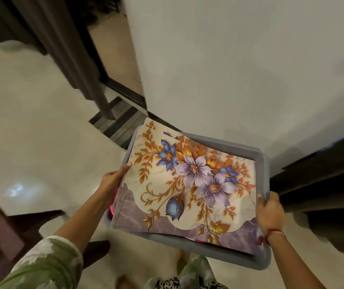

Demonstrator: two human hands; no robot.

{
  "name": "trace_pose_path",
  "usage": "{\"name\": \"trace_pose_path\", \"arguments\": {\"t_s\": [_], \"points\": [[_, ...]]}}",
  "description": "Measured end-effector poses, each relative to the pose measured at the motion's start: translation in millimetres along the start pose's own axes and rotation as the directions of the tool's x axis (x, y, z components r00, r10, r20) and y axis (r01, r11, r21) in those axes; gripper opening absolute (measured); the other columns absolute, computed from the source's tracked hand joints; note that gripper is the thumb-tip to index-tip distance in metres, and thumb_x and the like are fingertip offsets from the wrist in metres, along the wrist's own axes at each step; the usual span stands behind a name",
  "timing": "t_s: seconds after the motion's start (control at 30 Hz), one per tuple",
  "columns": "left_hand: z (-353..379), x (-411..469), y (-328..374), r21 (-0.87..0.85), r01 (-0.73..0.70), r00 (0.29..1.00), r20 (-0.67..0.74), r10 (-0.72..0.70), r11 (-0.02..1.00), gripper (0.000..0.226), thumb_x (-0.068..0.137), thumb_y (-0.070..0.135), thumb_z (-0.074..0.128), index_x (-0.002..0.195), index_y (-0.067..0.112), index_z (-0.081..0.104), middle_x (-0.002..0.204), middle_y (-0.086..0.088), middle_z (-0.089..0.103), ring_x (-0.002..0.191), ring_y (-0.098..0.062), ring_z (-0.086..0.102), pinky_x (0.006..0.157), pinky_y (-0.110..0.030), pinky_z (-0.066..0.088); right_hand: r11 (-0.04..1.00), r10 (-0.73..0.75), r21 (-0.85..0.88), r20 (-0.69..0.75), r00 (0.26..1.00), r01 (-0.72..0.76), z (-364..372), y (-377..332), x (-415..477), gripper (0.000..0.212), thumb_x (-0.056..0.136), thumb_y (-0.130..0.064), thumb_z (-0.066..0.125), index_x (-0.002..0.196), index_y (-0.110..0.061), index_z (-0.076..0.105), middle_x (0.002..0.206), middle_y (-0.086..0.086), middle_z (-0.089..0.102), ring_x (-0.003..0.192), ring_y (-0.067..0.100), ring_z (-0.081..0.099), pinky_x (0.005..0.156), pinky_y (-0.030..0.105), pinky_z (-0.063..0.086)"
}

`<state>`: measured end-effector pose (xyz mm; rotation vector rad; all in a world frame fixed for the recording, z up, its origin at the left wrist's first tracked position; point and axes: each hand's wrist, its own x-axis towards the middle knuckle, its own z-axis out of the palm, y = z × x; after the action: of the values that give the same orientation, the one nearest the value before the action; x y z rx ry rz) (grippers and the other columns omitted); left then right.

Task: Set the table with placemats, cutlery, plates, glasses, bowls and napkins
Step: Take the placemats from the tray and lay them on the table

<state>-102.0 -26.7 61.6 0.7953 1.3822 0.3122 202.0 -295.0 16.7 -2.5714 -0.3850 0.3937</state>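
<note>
I carry a grey plastic tub (pixel 259 154) in front of me, above the floor. A stack of floral placemats (pixel 187 184), cream with purple and blue flowers and orange leaves, lies across its top and hides what is inside; something pink shows at the lower left under the mats. My left hand (pixel 113 180) grips the tub's left side, thumb along the mats' edge. My right hand (pixel 270 213) grips the right rim, fingers curled over it, a red thread on the wrist.
A white wall (pixel 240 65) stands straight ahead. A dark door frame with a curtain (pixel 68 59) and a striped doormat (pixel 116 119) are at the upper left. Dark furniture (pixel 323 184) is on the right, a dark chair (pixel 4 230) at the lower left. Pale floor lies to the left.
</note>
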Motion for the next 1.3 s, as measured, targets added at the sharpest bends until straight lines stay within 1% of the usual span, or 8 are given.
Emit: {"name": "trace_pose_path", "arguments": {"t_s": [0.23, 0.47, 0.73, 0.83, 0.93, 1.07, 1.2, 1.3], "points": [[-162, -112, -16, -0.257, -0.143, 0.986, -0.125, 0.114, 0.956, 0.060, 0.062, 0.045, 0.075, 0.099, -0.002, 0.066, 0.092, -0.018, 0.073, 0.080, -0.031, 0.072, 0.068, -0.036, 0.058, 0.944, -0.330, -0.007, 0.056, 0.942, 0.331, 0, -116, -81, 0.028, 0.096, -0.029, 0.046, 0.109, -0.004, 0.047, 0.089, 0.015, 0.057, 0.074, 0.031, 0.052, 0.060, 0.031, 0.039], [-309, -206, -63, -0.407, -0.258, 0.959, -0.222, 0.179, 0.876, 0.091, 0.040, 0.050, 0.091, 0.110, -0.001, 0.065, 0.105, -0.019, 0.070, 0.098, -0.034, 0.068, 0.095, -0.048, 0.049, 0.853, -0.520, 0.028, 0.141, 0.842, 0.522, 22, -209, -188, 0.032, 0.096, -0.027, 0.047, 0.113, 0.000, 0.049, 0.099, 0.025, 0.060, 0.079, 0.035, 0.052, 0.067, 0.036, 0.039], [-451, -325, -166, -0.508, -0.416, 0.840, -0.533, 0.104, 0.754, 0.059, 0.065, 0.045, 0.075, 0.102, 0.000, 0.069, 0.083, -0.013, 0.074, 0.076, -0.023, 0.072, 0.083, -0.042, 0.053, 0.650, -0.737, 0.128, 0.346, 0.581, 0.749, 111, -308, -352, 0.031, 0.096, -0.031, 0.046, 0.112, -0.004, 0.048, 0.101, 0.020, 0.058, 0.078, 0.030, 0.051, 0.070, 0.037, 0.043], [-474, -355, -202, -0.540, -0.453, 0.762, -0.647, -0.006, 0.710, 0.069, 0.047, 0.054, 0.083, 0.091, 0.003, 0.068, 0.078, -0.013, 0.074, 0.077, -0.025, 0.071, 0.095, -0.045, 0.047, 0.572, -0.777, 0.184, 0.432, 0.457, 0.799, 133, -340, -403, 0.032, 0.097, -0.027, 0.046, 0.115, -0.001, 0.047, 0.099, 0.014, 0.052, 0.084, 0.029, 0.048, 0.070, 0.034, 0.037], [-486, -369, -236, -0.580, -0.513, 0.717, -0.695, -0.056, 0.633, 0.080, 0.042, 0.055, 0.081, 0.102, 0.004, 0.067, 0.080, -0.011, 0.073, 0.065, -0.022, 0.069, 0.057, -0.028, 0.055, 0.509, -0.787, 0.174, 0.491, 0.373, 0.843, 162, -363, -440, 0.036, 0.097, -0.031, 0.045, 0.120, -0.004, 0.047, 0.113, 0.020, 0.057, 0.101, 0.038, 0.055, 0.078, 0.039, 0.042], [-487, -383, -271, -0.697, -0.522, 0.723, -0.667, -0.177, 0.492, 0.041, 0.077, 0.034, 0.074, 0.089, -0.002, 0.060, 0.051, -0.009, 0.064, 0.035, -0.015, 0.058, 0.032, -0.015, 0.040, 0.404, -0.799, 0.184, 0.548, 0.247, 0.896, 213, -386, -476, 0.034, 0.096, -0.033, 0.047, 0.118, -0.007, 0.048, 0.110, 0.018, 0.059, 0.097, 0.037, 0.058, 0.079, 0.045, 0.049], [-495, -381, -299, -0.760, -0.521, 0.698, -0.642, -0.318, 0.389, 0.051, 0.071, 0.033, 0.070, 0.103, -0.006, 0.062, 0.085, -0.022, 0.072, 0.077, -0.035, 0.069, 0.060, -0.036, 0.052, 0.297, -0.798, 0.218, 0.592, 0.116, 0.930, 274, -405, -501, 0.020, 0.095, -0.036, 0.048, 0.098, -0.015, 0.048, 0.087, 0.008, 0.059, 0.075, 0.027, 0.059, 0.068, 0.045, 0.054], [-499, -374, -316, -0.800, -0.478, 0.670, -0.599, -0.438, 0.363, 0.050, 0.069, 0.036, 0.072, 0.097, -0.005, 0.063, 0.082, -0.021, 0.073, 0.085, -0.039, 0.065, 0.071, -0.040, 0.050, 0.230, -0.770, 0.206, 0.636, 0.048, 0.951, 315, -424, -520, 0.021, 0.095, -0.037, 0.047, 0.098, -0.016, 0.049, 0.088, 0.008, 0.061, 0.073, 0.024, 0.057, 0.068, 0.042, 0.054]]}}
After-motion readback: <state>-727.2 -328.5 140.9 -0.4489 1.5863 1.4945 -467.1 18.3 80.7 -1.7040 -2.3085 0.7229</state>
